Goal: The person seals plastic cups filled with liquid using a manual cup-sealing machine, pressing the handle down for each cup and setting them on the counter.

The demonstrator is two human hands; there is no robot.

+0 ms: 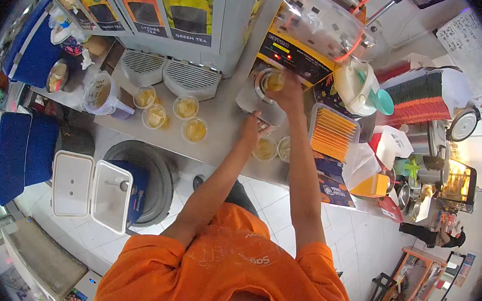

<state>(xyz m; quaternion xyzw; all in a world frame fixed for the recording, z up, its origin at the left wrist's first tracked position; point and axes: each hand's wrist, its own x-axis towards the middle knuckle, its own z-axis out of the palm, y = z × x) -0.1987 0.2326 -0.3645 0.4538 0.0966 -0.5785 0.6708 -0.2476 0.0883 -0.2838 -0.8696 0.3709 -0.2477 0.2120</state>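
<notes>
A plastic cup of yellow drink [275, 80] is in my right hand [289, 95], held at the round cup holder of a cup sealing machine [295, 60]. Whether the cup sits fully in the ring cannot be told. My left hand [249, 131] grips the front edge of the machine's metal sliding tray [250, 101]. Just below the tray stand an uncovered-looking cup of pale drink [264, 149] and another cup [283, 149], partly behind my right forearm. Further left on the steel counter [223, 105] are several cups with yellow drink and ice [186, 108].
Left of the cups stands a plastic measuring jug [106, 96], before the dispenser's drip trays [191, 80]. A clear box of orange packets [334, 133] sits close to my right forearm. Below the counter are a grey bin [163, 186] and an open cooler box [111, 197]. A person [437, 234] stands far right.
</notes>
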